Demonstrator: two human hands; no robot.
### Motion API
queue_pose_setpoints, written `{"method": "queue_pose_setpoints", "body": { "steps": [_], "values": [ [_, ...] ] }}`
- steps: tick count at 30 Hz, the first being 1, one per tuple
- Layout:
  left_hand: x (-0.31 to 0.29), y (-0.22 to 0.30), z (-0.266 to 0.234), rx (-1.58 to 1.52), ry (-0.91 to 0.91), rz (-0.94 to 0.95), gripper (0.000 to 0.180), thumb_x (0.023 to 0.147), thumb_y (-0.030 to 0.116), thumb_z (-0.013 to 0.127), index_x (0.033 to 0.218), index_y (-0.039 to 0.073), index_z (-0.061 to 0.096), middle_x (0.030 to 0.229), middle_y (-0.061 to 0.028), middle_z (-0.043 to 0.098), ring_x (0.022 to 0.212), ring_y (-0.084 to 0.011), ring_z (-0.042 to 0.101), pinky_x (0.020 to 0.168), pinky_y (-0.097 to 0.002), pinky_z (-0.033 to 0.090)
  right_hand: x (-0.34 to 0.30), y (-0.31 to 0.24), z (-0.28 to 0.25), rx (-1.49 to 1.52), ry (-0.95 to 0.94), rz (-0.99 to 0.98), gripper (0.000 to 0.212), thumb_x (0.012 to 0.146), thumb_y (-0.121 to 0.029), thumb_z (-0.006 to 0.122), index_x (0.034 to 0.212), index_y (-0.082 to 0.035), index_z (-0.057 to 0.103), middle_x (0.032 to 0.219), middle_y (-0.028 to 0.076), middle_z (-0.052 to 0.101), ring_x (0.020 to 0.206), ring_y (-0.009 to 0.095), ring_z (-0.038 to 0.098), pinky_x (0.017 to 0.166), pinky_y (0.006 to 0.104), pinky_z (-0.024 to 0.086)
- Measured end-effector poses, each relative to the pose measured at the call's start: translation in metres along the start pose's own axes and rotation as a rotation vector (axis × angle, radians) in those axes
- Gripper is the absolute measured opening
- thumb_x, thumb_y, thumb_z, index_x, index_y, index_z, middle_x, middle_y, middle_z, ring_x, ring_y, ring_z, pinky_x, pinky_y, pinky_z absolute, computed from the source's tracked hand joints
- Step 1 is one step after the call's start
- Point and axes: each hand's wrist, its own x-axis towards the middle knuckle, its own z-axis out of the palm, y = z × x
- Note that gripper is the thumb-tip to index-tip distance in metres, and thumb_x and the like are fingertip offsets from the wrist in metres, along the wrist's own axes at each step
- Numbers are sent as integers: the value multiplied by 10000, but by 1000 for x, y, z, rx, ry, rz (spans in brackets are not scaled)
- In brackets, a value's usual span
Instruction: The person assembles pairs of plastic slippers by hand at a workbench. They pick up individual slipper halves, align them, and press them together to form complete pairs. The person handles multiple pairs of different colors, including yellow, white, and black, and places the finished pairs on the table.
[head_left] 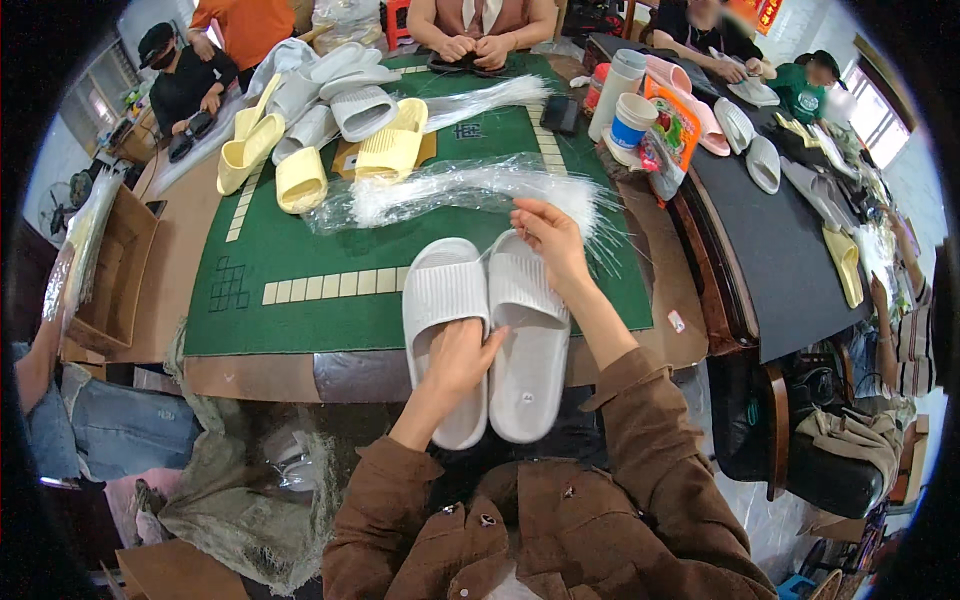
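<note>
Pale grey slippers (531, 375) over the green mat's (330, 326) near edge; left hand (461, 362) clamped on their adjoining sides — right hand (549, 236) apart, fingertips pinched near one toe. Insole mark (528, 397) — too small to read.

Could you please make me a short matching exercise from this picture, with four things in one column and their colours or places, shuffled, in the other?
Things:
1. left hand
2. mat
3. right hand
4. nearer bundle of thin strands

Colours or places:
a. at the far end of the right slipper
b. white
c. fingers partly under the strap of the left slipper
d. green

Pairs: 1-c, 2-d, 3-a, 4-b
</note>
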Motion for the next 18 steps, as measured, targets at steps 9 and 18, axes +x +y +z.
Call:
{"method": "queue_pose_setpoints", "body": {
  "steps": [9,18],
  "values": [
    [-21,1,22,46,290,72,309,873,223,652,788,-63,569,789,-274,587,702,-455,581,626,-529,457,-11,-1,8,31,111,-59,385,904,-52,603,1277,-34,509,1002,82,668,884,134,616,783,250,469],
    [-29,8,25,-3,314,41,347,836,235,694,887,-87,575,864,-300,562,808,-487,539,697,-534,424,0,-9,-6,188,208,-103,93,928,-83,583,996,-101,645,946,-2,667,823,75,592,700,227,465]
  ]
}}
